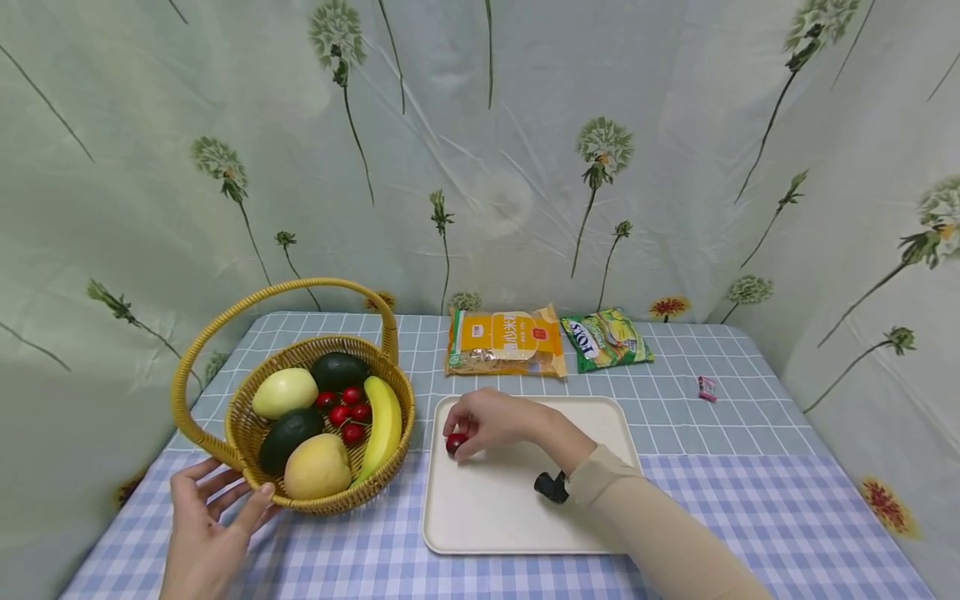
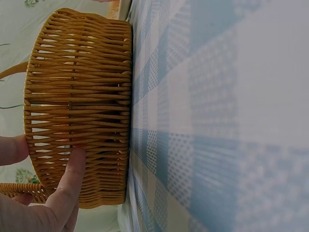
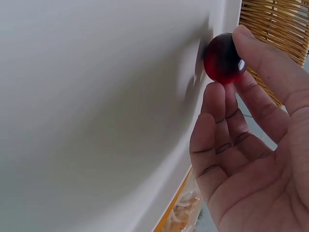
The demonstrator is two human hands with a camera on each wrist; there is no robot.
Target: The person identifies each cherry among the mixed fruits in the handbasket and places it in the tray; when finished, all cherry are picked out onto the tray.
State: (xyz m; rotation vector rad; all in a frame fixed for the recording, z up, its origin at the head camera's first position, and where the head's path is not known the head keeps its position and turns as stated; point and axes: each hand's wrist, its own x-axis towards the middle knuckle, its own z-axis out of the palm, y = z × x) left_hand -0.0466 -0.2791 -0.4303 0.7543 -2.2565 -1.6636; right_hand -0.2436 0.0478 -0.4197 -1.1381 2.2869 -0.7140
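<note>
My left hand grips the near left side of a yellow wicker basket, its thumb at the rim and its index finger against the woven wall in the left wrist view. Inside lie a banana, several red cherries, two dark green avocado-like fruits, a pale green oval fruit and a yellow peach-like fruit. Over the left part of a cream tray, my right hand pinches a dark red cherry between thumb and fingers.
Behind the tray lie an orange snack bag and a green snack bag. A small pink wrapped sweet is at the right. Near the right wrist shows a small black object. The basket's tall handle arches above the fruit.
</note>
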